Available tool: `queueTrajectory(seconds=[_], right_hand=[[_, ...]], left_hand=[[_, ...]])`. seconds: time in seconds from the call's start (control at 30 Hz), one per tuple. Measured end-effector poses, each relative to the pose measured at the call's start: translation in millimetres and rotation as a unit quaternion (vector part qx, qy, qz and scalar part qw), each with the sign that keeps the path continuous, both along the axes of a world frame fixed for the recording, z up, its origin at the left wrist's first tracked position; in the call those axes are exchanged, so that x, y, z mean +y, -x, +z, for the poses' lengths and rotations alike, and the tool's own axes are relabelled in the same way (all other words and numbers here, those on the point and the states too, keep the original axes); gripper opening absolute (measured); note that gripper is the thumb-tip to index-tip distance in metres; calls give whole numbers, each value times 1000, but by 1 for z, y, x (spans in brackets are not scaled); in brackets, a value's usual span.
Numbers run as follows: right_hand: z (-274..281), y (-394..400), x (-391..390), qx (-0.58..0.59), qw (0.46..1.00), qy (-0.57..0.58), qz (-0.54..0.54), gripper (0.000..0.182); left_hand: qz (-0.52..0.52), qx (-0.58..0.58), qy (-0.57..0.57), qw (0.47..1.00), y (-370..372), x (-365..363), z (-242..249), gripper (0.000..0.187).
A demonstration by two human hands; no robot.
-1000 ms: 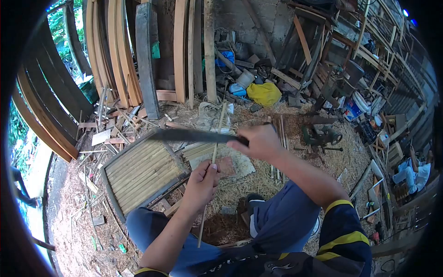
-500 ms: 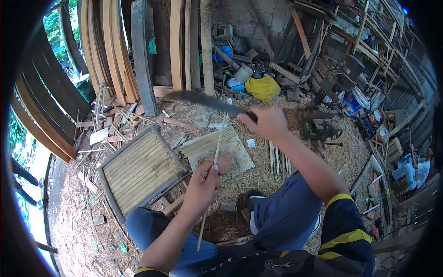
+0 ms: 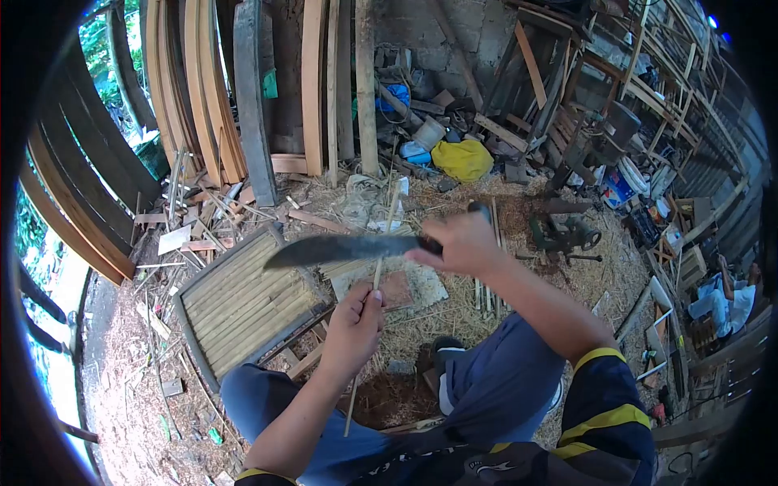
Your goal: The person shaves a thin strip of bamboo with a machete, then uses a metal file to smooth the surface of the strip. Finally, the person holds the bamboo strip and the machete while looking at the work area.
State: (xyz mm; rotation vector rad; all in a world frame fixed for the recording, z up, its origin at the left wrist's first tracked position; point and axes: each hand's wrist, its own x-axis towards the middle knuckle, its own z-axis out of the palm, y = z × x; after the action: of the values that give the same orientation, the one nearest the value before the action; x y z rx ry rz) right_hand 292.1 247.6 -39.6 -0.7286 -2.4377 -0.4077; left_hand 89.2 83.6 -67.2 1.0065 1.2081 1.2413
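My left hand (image 3: 356,324) is closed round a thin bamboo strip (image 3: 352,401), which stands nearly upright and runs from above my lap up past the blade. In my right hand (image 3: 466,243) is the dark handle of a machete (image 3: 340,250). Its broad blade points left and crosses the strip a little above my left thumb. Below the blade lies a pale board (image 3: 425,279) on the ground, with a reddish block (image 3: 395,290) and a bundle of thin strips on it, partly hidden by the blade.
A framed bamboo-slat panel (image 3: 243,300) lies left of my knee. Long planks (image 3: 207,89) lean at the back left. A yellow cloth (image 3: 462,160) sits among scrap, and a green metal vise (image 3: 566,235) stands to the right. Another person (image 3: 725,298) is at the far right.
My right hand has brought the machete down and slightly toward me along the strip, its blade now lying more level. My left hand has stayed nearly in place.
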Motion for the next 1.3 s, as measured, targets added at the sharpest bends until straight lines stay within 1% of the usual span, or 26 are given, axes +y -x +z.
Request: queueTrajectory(seconds=[0.03,0.07,0.13,0.17,0.27,0.3,0.4,0.43,0.47,0.53,0.57,0.63,0.73,0.83,0.87,0.93,1.03,1.13,1.17,1.27,1.3], right_hand=[[1,0,9,0,998,55,-44,64],[1,-1,24,36,994,69,-73,64],[5,-6,42,105,981,92,-133,64],[3,-11,41,96,982,98,-133,65],[-2,-3,3,47,991,103,-77,67],[0,3,-5,39,986,140,-84,68],[-4,9,9,58,958,242,-144,69],[-8,9,17,78,953,235,-175,68],[-11,5,20,125,940,267,-170,68],[-3,3,17,216,907,325,-157,67],[0,3,15,225,906,326,-151,66],[4,3,9,247,900,329,-142,63],[3,7,-4,175,964,185,-83,60],[4,13,-15,85,991,97,-23,58],[3,12,-11,82,993,86,-20,55],[-1,8,1,76,995,67,-18,50],[-4,6,12,91,992,61,-66,52],[0,4,-7,23,999,46,-2,54],[5,4,-8,18,999,48,-4,56],[-5,1,27,102,987,93,-86,61],[-2,1,23,94,987,95,-93,62]], left_hand=[[-4,-14,14,1000,0,-2,-1,20],[-6,-30,26,999,0,-4,-1,20],[-16,-8,-5,1000,-1,-7,-2,21],[-19,2,-26,999,-1,-6,0,21],[-10,-11,-4,1000,2,-7,11,23],[-16,-22,-9,1000,2,-7,11,24],[-31,-65,-6,997,2,-9,12,27],[-36,-85,5,996,3,-10,15,28],[-41,-106,16,993,4,-10,16,29],[-26,-110,46,992,7,-8,16,30],[-19,-113,62,991,7,-7,16,31],[-16,-111,57,992,7,-3,13,31],[-27,-130,63,989,7,2,7,31],[-35,-131,69,988,4,3,12,30],[-35,-127,71,989,3,3,14,30],[-29,-119,69,990,0,2,14,30],[-31,-127,72,989,-1,2,10,29],[-34,-117,60,991,-2,3,9,29],[-34,-106,58,992,0,3,9,29],[-30,-108,85,990,-1,1,9,29],[-32,-101,78,991,-1,0,8,30]])
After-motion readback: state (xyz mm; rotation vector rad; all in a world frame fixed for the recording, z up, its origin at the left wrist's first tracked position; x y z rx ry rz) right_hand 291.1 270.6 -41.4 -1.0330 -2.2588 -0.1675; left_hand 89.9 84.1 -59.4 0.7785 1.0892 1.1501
